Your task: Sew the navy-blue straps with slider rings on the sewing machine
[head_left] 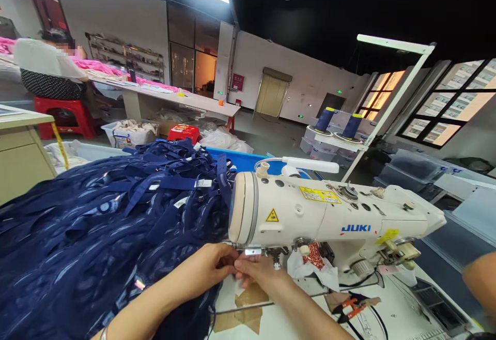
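A white JUKI sewing machine (298, 213) stands in front of me. Below its head, close to the needle area, my left hand (217, 261) and my right hand (258, 272) meet at the fingertips. Both are closed in a pinch; whatever lies between the fingers is too small or hidden to name. A large heap of navy blue garments (96, 226) with straps and white labels fills the space left of my hands. Brown tape (248, 311) is stuck on the machine bed beneath my right wrist.
Orange-handled snips (351, 309) lie on the machine bed, right of my right forearm. White cloth and a copper-coloured scrap (313, 257) sit under the machine arm. Navy thread cones (324, 120) stand behind. A seated person (50, 66) is at the far left. Another person's arm (480, 280) shows at right.
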Action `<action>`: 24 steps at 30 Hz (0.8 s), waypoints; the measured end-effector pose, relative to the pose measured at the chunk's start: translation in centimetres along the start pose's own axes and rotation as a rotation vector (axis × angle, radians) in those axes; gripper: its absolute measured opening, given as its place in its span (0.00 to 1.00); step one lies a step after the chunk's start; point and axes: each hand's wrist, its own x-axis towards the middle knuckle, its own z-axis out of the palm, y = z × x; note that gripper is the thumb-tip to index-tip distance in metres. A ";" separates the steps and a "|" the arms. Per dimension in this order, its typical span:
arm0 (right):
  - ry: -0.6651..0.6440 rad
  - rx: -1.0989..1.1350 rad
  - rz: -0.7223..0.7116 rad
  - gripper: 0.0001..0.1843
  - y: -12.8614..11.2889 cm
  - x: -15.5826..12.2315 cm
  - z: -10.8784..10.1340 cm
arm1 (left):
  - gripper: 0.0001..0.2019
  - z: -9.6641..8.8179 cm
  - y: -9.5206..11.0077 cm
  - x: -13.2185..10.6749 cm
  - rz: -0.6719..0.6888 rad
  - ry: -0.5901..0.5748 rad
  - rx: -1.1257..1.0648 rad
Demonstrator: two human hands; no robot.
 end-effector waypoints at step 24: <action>0.101 -0.334 0.057 0.09 -1.8 -1.4 0.7 | 0.09 0.9 0.4 0.2 -0.020 0.055 0.331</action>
